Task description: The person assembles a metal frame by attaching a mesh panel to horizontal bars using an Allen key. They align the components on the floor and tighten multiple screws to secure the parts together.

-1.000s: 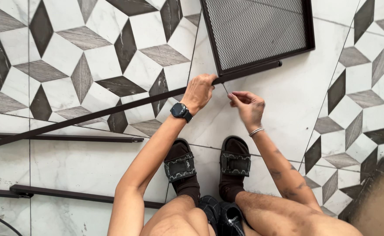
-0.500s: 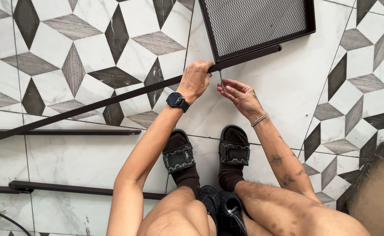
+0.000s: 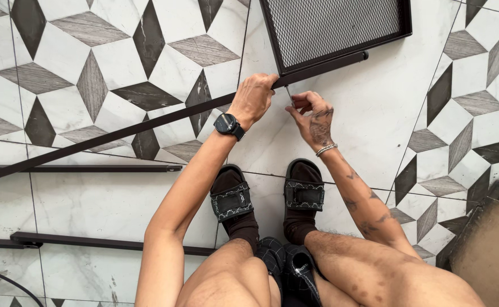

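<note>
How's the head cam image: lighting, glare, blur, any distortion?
Head view: even, soft daylight with faint shadows under the long dark bar; no glare on the tiled floor; left hand and right hand are sharp; mild wide-angle bowing toward the edges.

We see our two bare arms reaching forward toward twelve o'clock from bent knees at the bottom of the view, the forearms converging so the hands sit just beside each other. Our left hand [image 3: 253, 99], with a dark watch at the wrist, lies knuckles up at about eleven o'clock with its fingers curled closed in a grip. Our right hand [image 3: 313, 118], tattooed on its back and wearing a chain bracelet at the wrist, sits at one o'clock, fingertips pinched together and pointing toward the left hand.
</note>
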